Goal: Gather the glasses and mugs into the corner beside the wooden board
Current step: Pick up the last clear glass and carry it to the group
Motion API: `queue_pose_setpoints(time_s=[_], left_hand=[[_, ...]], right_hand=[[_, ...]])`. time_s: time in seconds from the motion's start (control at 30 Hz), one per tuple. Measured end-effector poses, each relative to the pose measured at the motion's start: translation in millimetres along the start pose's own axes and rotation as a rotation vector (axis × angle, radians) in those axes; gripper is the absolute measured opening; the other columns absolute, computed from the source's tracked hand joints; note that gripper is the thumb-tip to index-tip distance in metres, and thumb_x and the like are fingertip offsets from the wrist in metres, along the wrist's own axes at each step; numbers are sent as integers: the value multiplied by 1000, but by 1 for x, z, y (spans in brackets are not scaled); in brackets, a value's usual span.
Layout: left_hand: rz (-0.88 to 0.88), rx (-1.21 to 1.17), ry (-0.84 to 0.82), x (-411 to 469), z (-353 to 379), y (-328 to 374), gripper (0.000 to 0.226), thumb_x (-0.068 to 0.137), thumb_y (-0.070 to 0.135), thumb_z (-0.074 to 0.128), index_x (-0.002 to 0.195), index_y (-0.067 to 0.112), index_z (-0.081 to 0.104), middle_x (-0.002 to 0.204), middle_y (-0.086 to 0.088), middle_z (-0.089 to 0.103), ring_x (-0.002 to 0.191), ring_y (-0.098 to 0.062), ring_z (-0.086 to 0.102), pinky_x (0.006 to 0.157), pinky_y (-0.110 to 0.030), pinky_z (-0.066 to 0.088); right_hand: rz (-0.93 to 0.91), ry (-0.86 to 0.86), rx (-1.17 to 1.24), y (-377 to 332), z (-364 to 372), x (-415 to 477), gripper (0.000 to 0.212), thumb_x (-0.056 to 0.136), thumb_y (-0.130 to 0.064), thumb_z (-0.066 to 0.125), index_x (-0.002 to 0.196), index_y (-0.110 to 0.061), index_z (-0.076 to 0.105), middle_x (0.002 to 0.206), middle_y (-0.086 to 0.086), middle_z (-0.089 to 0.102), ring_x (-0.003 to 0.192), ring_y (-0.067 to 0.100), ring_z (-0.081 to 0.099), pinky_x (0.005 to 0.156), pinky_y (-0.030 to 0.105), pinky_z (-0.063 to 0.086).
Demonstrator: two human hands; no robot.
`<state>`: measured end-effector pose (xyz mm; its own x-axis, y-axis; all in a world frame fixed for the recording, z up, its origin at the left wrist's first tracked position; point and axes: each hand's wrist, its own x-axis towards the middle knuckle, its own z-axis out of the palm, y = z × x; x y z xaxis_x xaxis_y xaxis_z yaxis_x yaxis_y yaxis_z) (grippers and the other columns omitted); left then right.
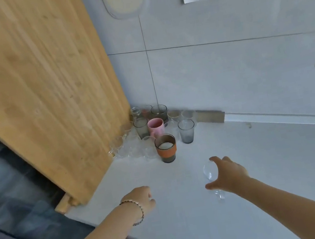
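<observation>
1. We see a white countertop (252, 166) meeting a grey tiled wall (228, 77), with a large wooden board (40, 86) leaning upright at the left.
2. The gathered vessels stand in the corner just beside the board's lower right edge: a pink mug (155, 126), a dark glass with an orange band (166, 148) nearest us, a grey tumbler (187, 130) to its right, a smoky tumbler (159, 111) against the wall, and several clear glasses (134, 147) touching or nearly touching one another.
3. The right hand (230, 174) is held above the counter, well apart from the cluster. Thumb and fingers are spread into a wide curve around the bowl of a clear stemmed glass (210, 171); its stem and foot show below the thumb. We cannot tell whether the fingers actually press on the glass.
4. The left hand (142, 199), with a beaded bracelet (139, 211) at the wrist, is over the counter's near edge, fingers curled downward; they are hidden from us, so we cannot tell its grip.
</observation>
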<state>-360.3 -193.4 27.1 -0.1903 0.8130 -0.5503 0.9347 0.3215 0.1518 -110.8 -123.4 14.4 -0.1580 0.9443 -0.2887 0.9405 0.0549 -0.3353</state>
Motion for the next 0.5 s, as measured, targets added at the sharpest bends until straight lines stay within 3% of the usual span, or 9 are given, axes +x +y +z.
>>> queue_pose_setpoints(time_s=[0.27, 0.5], left_hand=[[3, -46, -11, 106, -62, -28, 32, 94, 31, 44, 122, 18, 51, 129, -1, 55, 115, -20, 55, 98, -31, 45], [74, -57, -74, 173, -80, -56, 31, 93, 32, 43, 120, 19, 51, 127, 1, 56, 110, -18, 57, 95, -30, 47]], right_hand=[[74, -36, -15, -58, 13, 145, 88, 67, -53, 74, 138, -27, 29, 127, 5, 45, 117, 28, 52, 91, 34, 46], [264, -35, 74, -81, 38, 196, 86, 68, -48, 76, 137, -22, 30, 128, 9, 44, 119, 31, 49, 95, 37, 45]])
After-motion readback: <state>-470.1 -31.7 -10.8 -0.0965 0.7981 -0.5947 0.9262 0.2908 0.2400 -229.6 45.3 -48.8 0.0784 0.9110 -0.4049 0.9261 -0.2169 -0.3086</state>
